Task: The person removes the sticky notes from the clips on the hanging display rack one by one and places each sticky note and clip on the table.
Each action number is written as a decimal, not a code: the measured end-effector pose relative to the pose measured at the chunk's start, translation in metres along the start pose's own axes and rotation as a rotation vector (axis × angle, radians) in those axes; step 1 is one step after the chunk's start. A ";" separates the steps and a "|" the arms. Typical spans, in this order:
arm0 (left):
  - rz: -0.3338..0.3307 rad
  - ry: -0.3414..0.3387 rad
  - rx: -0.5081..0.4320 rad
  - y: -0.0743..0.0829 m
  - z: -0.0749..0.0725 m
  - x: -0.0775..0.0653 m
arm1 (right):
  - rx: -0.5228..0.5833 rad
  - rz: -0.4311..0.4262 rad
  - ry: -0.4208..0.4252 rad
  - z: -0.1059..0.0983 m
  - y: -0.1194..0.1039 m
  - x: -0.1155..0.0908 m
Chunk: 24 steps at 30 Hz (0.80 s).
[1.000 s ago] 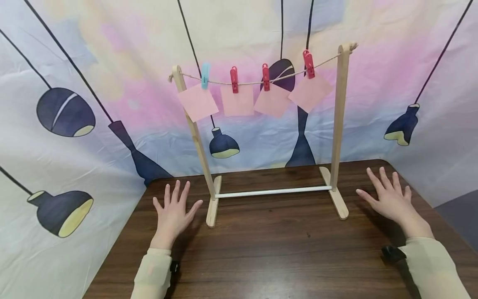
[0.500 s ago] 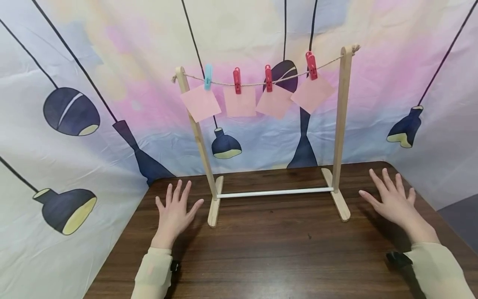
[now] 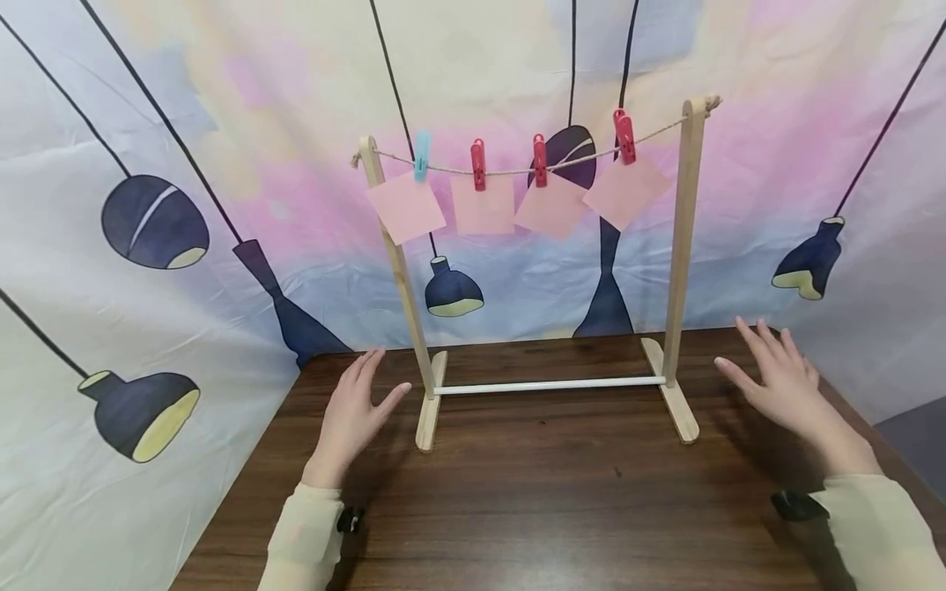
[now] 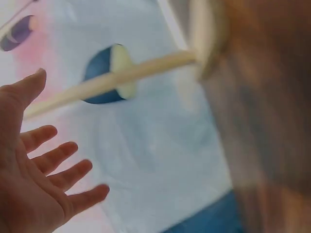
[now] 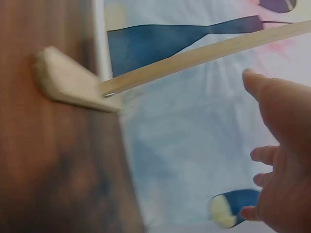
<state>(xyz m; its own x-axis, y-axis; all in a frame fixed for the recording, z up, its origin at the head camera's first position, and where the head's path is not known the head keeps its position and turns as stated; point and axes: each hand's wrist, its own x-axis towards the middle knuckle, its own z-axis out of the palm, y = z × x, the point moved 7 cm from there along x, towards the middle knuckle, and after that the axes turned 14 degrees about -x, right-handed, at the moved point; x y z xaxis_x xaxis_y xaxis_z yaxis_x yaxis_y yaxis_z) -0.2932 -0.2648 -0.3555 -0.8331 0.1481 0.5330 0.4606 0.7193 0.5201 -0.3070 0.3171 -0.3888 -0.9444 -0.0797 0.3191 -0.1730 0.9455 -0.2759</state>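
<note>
A small wooden drying rack stands on the table, its right post (image 3: 684,246) and left post (image 3: 402,279) joined by a white rod (image 3: 550,385) low down. Along the twine (image 3: 506,172) between the post tops, one blue clothespin (image 3: 421,156) and three red clothespins (image 3: 540,161) hold several pink paper squares (image 3: 484,205). My left hand (image 3: 350,417) is beside the rack's left foot (image 3: 431,402), fingers extended and thumb apart, holding nothing. Beyond the right foot (image 3: 671,392) my right hand (image 3: 789,394) is likewise spread and holds nothing. Both wrist views show the palms turned toward the rack.
The dark brown wooden table (image 3: 517,501) has its back edge against a hanging cloth (image 3: 296,107) printed with lamps. Black wrist straps (image 3: 798,506) show at both sleeves.
Both hands have turned from palm-down to more side-on, thumbs toward the rack. The scene has shifted slightly right and down in the head view. The rack and papers keep their places.
</note>
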 end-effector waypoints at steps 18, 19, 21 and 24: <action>0.150 0.081 -0.484 0.105 -0.028 0.076 | 0.116 0.018 0.407 -0.177 -0.056 0.039; 0.156 0.071 -0.502 0.109 -0.025 0.080 | 0.120 0.019 0.410 -0.181 -0.059 0.040; 0.165 0.048 -0.536 0.118 -0.019 0.087 | 0.131 0.026 0.412 -0.189 -0.065 0.043; 0.163 0.009 -0.560 0.130 -0.006 0.098 | 0.171 0.020 0.416 -0.197 -0.071 0.048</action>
<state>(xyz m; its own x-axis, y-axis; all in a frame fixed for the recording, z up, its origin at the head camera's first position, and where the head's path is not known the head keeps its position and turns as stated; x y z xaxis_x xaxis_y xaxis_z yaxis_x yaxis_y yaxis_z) -0.3130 -0.1612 -0.2320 -0.7366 0.2191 0.6398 0.6761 0.2191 0.7035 -0.2845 0.3079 -0.1756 -0.7612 0.1052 0.6399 -0.2326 0.8768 -0.4209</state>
